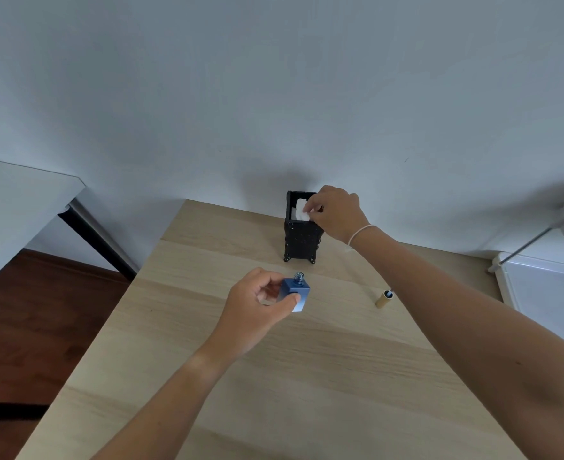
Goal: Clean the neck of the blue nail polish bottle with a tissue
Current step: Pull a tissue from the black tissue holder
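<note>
A plain pale wall rose behind the light wooden counter. Dark reddish wood floor lay to the left, beneath a white table with a black leg.

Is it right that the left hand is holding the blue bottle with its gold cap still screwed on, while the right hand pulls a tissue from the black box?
Not quite. The head view shows the blue bottle uncapped, its threaded neck bare; the gold cap lies on the table. The left hand does hold it, and the right hand does pull a tissue from the black box.
</note>
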Tool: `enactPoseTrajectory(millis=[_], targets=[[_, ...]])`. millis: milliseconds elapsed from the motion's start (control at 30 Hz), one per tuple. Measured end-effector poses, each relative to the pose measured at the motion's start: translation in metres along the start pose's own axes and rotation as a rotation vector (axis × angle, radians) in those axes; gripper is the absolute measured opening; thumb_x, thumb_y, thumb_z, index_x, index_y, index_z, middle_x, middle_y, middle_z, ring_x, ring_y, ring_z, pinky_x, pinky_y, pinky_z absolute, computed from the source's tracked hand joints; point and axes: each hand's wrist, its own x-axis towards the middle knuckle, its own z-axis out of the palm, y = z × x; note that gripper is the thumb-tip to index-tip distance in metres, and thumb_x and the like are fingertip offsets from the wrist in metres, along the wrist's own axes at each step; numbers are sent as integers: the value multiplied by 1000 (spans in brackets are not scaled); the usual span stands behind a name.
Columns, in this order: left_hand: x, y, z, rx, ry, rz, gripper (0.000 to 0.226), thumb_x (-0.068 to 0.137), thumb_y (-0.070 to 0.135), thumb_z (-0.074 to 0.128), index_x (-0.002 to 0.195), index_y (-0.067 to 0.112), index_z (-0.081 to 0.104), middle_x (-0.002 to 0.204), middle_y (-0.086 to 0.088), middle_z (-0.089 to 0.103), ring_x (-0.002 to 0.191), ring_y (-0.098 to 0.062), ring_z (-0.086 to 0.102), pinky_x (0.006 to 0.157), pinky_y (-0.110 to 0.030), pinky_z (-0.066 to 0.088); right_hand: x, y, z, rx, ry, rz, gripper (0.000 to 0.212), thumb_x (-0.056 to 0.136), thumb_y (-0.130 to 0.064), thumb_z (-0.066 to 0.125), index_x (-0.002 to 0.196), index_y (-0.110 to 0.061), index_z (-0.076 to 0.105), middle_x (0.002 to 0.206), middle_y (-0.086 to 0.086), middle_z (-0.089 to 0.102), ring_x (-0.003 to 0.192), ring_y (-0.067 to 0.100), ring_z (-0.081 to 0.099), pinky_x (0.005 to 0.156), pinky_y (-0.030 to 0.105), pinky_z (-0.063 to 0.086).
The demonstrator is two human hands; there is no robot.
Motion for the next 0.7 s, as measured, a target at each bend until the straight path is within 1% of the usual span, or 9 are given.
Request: enactPoseTrajectory(millis=[67, 167, 267, 300, 433, 533, 600, 700], targets=[[0, 0, -1, 6, -2, 2, 20, 72, 17, 72, 80, 35, 67, 79, 10, 62, 82, -16, 65, 76, -50, 57, 0, 1, -1, -9, 20, -54, 19, 83, -14, 52, 88, -19, 70, 103, 5, 62, 94, 26, 56, 84, 36, 34], [0, 0, -1, 9, -3, 3, 19, 72, 17, 72, 81, 33, 67, 81, 9, 62, 82, -15, 65, 76, -50, 57, -1, 3, 0, -24, 64, -119, 16, 83, -14, 51, 88, -13, 66, 112, 4, 61, 96, 28, 54, 81, 34, 32], [1, 0, 0, 2, -3, 1, 18, 72, 18, 71, 80, 33, 67, 80, 9, 62, 81, -16, 65, 76, -50, 57, -3, 6, 2, -21, 71, -158, 15, 84, -15, 49, 89, -11, 63, 124, 1, 58, 100, 28, 53, 85, 36, 33], [1, 0, 0, 0, -4, 1, 18, 72, 18, 71, 80, 34, 67, 79, 10, 62, 81, -16, 65, 76, -49, 57, -3, 7, 3, -9, 72, -161, 15, 84, -15, 49, 88, -12, 63, 125, 0, 59, 100, 27, 54, 86, 35, 33], [1, 0, 0, -7, -3, -1, 17, 72, 18, 71, 79, 33, 68, 78, 13, 62, 81, -17, 65, 76, -50, 57, -5, 9, 5, 71, 118, -132, 13, 83, -16, 51, 84, -14, 64, 103, 1, 69, 94, 24, 56, 84, 31, 28], [2, 1, 0, -5, -6, 2, 15, 70, 22, 70, 81, 32, 69, 78, 14, 62, 81, -16, 65, 76, -50, 57, -7, 9, 6, 123, 157, -111, 13, 82, -15, 54, 82, -16, 67, 93, 1, 71, 88, 22, 57, 87, 33, 33], [2, 1, 0, 0, -6, 8, 15, 70, 21, 70, 82, 30, 69, 80, 10, 63, 82, -17, 65, 76, -50, 57, -8, 9, 7, 147, 168, -112, 14, 81, -15, 55, 82, -17, 68, 90, 2, 71, 87, 22, 59, 89, 37, 41], [2, 2, 0, -8, 1, 3, 14, 68, 25, 69, 80, 32, 69, 82, 6, 63, 82, -18, 65, 77, -50, 57, -10, 8, 8, 185, 200, -121, 18, 82, -14, 55, 87, -17, 71, 92, 1, 73, 90, 21, 60, 91, 40, 42]])
